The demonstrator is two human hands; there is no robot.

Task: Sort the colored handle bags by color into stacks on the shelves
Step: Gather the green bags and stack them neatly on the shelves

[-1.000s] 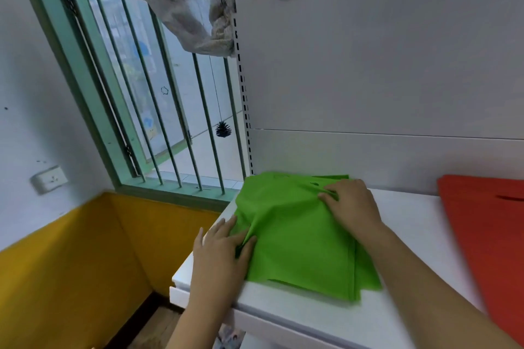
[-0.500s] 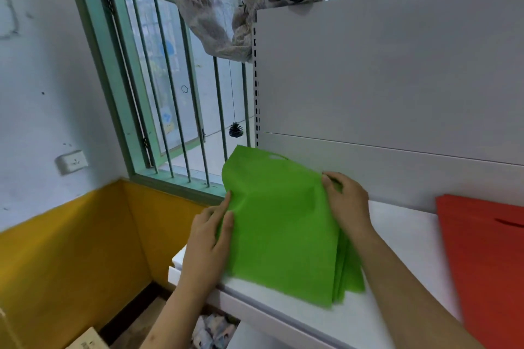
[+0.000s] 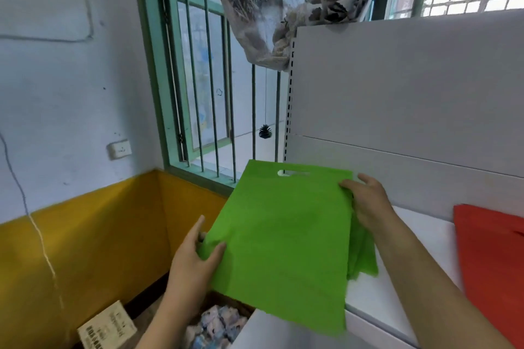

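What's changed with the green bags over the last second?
The green bags, lying flat on the shelf a second ago, are now lifted and tilted up, overhanging its front left edge. The left hand went from pressing flat to pinching the left edge; the right hand still grips the right edge. The red bags stayed put.

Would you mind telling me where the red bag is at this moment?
In the head view the red bag lies flat on the white shelf at the far right, apart from the green bag and beyond the right hand.
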